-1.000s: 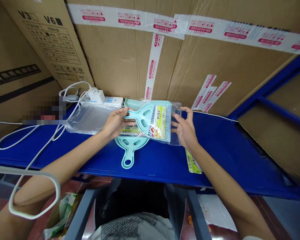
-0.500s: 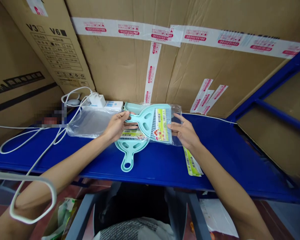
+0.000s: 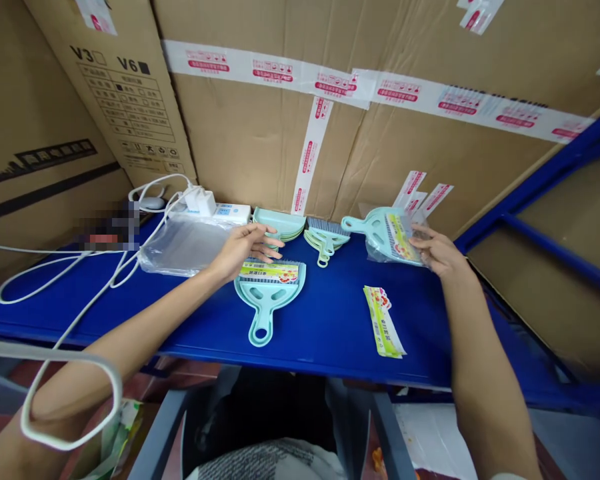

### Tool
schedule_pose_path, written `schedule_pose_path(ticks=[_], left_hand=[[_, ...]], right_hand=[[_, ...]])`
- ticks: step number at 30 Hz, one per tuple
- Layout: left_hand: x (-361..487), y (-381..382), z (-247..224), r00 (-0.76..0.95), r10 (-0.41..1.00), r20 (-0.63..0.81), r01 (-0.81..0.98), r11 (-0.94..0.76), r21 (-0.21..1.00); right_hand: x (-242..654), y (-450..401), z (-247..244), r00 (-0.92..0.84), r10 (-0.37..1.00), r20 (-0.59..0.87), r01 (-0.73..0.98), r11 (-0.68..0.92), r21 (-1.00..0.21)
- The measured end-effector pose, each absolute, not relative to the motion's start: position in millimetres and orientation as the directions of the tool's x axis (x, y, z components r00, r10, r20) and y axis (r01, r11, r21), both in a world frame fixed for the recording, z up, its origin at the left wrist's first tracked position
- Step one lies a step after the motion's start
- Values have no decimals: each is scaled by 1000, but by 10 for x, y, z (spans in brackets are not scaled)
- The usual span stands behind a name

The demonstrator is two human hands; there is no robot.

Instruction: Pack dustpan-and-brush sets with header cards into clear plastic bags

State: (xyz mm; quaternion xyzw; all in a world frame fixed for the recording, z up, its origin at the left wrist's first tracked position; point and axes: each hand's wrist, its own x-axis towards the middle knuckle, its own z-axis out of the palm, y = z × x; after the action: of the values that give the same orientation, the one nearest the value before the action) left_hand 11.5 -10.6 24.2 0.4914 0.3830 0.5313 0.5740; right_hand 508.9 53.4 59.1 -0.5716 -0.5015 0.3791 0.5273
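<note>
My right hand [image 3: 435, 250] grips the label end of a bagged mint-green dustpan and brush set [image 3: 377, 230], raised over the back right of the blue table. Its handle points left. My left hand [image 3: 250, 250] holds nothing, its fingers apart, above a second dustpan and brush set [image 3: 265, 300] that lies with a card on it and its handle toward me. Behind that hand are stacked dustpans [image 3: 280, 223], partly hidden by the fingers. Several small brushes [image 3: 325, 237] lie piled beside them. Printed label cards [image 3: 384, 323] rest at the front right.
A stack of clear plastic bags [image 3: 187, 243] lies at the left, before a white power strip [image 3: 233, 213]. White cables [image 3: 120, 267] loop over the left side. Large cardboard boxes [image 3: 260, 133] wall off the back. A blue frame post [image 3: 540, 173] slants at the right.
The bagged set has moved right and away from the front with my right hand. My left hand has let go of its handle. The brush pile and stacked dustpans have come into view.
</note>
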Motion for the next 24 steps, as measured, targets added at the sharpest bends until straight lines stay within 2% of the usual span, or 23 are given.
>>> schedule_pose_path(ticks=[3,6,9,13,19,24], left_hand=[[138,-107,223,177,982,70,-202,-33,979],[150,-96,206,190,979,76,-185,-40,982],[160,-78,184,177,980,86,-160,-58,985],[167,-71,157,166,979,120,-130,-99,987],[162,-98,160,181,972,151,-88,-137,987],[167,-98,175,168,974,149,-74,-138,988]], right_hand=[[5276,620,542,210,978,-15,246,-68,-967],[5406,761,539,121,992,-46,438,-95,-894],[5427,969,503,43,999,-6,584,-30,-811],[5303,1240,357,-9,999,47,676,41,-736],[5018,1399,74,-105,976,189,809,194,-555],[4821,1205,135,-181,941,286,871,288,-398]])
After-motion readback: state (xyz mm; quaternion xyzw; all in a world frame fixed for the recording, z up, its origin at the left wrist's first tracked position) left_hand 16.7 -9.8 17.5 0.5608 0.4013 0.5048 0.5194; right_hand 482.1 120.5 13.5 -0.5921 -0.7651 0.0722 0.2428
